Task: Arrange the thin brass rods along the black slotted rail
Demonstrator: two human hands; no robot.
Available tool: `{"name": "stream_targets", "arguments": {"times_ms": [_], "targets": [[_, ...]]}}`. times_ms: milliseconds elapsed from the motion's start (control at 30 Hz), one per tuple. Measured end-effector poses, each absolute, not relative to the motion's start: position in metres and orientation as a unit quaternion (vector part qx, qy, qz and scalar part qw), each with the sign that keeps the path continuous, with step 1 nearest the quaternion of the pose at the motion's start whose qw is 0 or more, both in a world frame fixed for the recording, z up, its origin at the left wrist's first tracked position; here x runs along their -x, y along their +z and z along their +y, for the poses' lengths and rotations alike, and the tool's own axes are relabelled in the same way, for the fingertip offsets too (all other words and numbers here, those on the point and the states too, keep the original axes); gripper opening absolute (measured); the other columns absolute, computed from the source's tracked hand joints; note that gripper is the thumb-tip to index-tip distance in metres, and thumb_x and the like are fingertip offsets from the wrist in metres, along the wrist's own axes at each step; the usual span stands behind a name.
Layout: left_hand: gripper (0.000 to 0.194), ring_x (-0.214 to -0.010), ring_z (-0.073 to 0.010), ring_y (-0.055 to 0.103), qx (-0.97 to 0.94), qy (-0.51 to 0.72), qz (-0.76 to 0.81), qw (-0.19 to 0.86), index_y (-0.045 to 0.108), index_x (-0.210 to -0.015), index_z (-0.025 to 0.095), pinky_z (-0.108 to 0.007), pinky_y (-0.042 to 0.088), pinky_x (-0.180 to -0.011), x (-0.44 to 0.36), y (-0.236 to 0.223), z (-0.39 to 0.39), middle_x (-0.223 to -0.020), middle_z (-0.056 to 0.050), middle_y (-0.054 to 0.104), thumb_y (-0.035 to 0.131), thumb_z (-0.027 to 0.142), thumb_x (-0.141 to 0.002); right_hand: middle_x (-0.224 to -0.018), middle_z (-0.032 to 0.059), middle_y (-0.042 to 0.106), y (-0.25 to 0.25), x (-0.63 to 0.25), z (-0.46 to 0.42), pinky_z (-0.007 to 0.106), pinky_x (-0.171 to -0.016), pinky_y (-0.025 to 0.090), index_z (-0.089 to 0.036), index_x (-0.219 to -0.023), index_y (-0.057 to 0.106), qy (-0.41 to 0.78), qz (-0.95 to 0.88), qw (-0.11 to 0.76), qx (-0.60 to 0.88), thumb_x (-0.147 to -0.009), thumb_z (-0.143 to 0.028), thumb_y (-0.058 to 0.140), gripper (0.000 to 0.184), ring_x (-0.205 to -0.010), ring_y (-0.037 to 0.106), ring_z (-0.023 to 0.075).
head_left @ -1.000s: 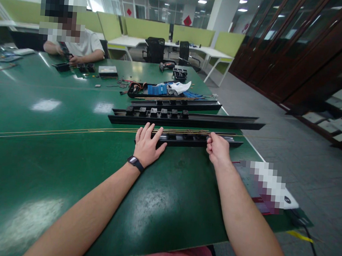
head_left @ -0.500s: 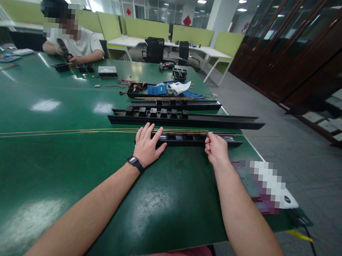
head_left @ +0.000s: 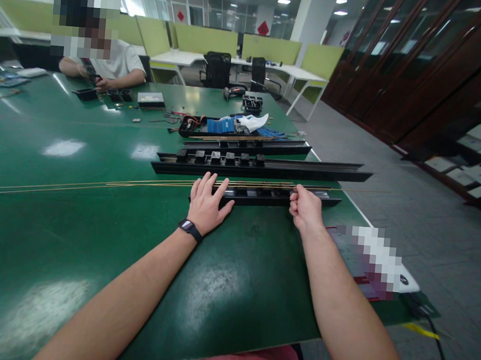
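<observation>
My left hand (head_left: 208, 204) lies with its fingers spread over the left part of a short black rail (head_left: 259, 200) and the thin brass-coloured rods (head_left: 161, 182) along it. These rods run far out to the left over the green table. At the rail's right part my right hand (head_left: 306, 207) is closed in a pinch, apparently round one thin rod; its fingertips partly hide the grip. A rod end sticks out to the right beyond this hand. Dark blocks sit inside the rail between my hands.
Behind lies a longer black rail (head_left: 316, 171) with several dark blocks, then another rail (head_left: 297, 149). Farther back are a black tray (head_left: 190, 131) with blue items, a power drill (head_left: 233, 93) and a co-worker (head_left: 122, 62). A pixelated flat item (head_left: 343, 249) lies at right.
One brass-coloured rod has shifted slightly left. My right hand has moved a little to the right, while my left hand stays in place. The co-worker's head has shifted slightly left.
</observation>
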State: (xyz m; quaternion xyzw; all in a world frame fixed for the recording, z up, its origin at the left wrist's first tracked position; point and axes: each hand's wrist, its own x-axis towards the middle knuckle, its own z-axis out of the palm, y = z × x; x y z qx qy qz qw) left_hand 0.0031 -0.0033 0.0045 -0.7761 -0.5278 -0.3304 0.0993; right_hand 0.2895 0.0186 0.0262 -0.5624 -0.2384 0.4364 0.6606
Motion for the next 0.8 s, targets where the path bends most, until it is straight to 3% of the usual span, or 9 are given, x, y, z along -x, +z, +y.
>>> {"name": "stream_targets", "arguments": {"times_ms": [433, 800], "targets": [[0.059, -0.153, -0.0352, 0.031, 0.775, -0.326, -0.529, 0.111, 0.055, -0.147, 0.024, -0.055, 0.022, -0.126, -0.0030, 0.0040, -0.0031, -0.156, -0.017, 0.046, 0.061, 0.049, -0.094, -0.056, -0.0046, 0.056, 0.0251, -0.2891, 0.0179, 0.014, -0.026, 0.021, -0.020, -0.075, 0.053, 0.431, -0.247, 0.664, 0.558, -0.088, -0.031, 0.072, 0.025, -0.033, 0.039, 0.0047], [0.060, -0.154, -0.0360, 0.030, 0.774, -0.328, -0.530, 0.107, 0.055, -0.147, 0.024, -0.057, 0.022, -0.125, -0.0033, 0.0042, -0.0033, -0.157, -0.016, 0.046, 0.062, 0.048, -0.093, -0.057, -0.0045, 0.056, 0.0241, -0.2884, 0.0184, 0.013, -0.027, 0.020, -0.019, -0.077, 0.055, 0.440, -0.253, 0.658, 0.556, -0.090, -0.029, 0.069, 0.021, -0.033, 0.038, 0.0044]]}}
